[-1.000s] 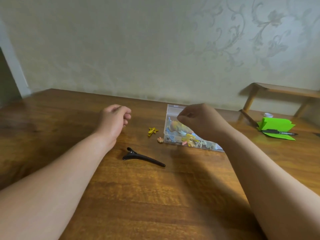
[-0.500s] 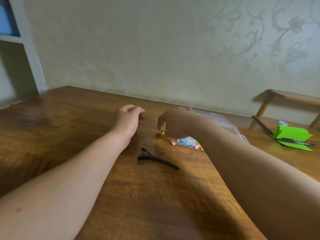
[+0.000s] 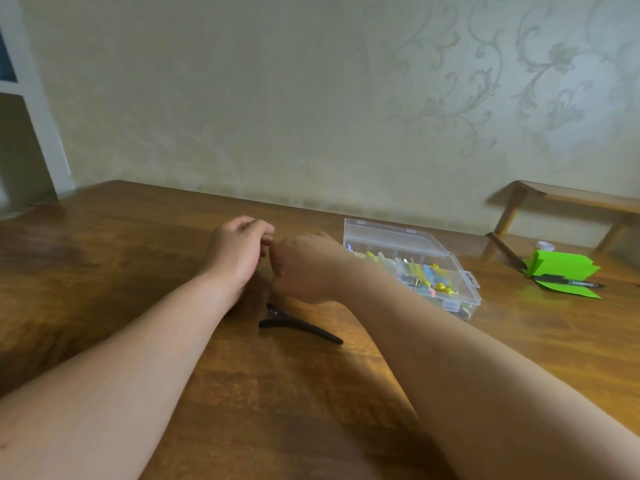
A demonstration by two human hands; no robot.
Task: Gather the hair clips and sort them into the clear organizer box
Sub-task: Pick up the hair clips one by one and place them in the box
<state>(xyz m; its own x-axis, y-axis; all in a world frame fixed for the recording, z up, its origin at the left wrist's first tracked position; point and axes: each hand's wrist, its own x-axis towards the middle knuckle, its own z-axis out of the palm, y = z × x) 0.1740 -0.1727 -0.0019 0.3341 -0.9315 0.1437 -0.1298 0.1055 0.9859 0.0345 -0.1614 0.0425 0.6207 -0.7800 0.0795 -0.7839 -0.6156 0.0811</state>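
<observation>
Black hair clip (image 3: 298, 326) on desk (image 3: 284, 403), just nearward of right hand (image 3: 302, 269), long axis left-right, hinge end leftward; both right and left hand (image 3: 238, 251) fingers curled, contents hidden, cannot tell; clear organizer box (image 3: 384, 234) right.

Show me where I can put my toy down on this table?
The table is bare left of the left hand, between the two forearms, and between the organizer box and the green paper. It is crowded where the left hand meets the right hand, just beyond the black clip, next to the box.
</observation>
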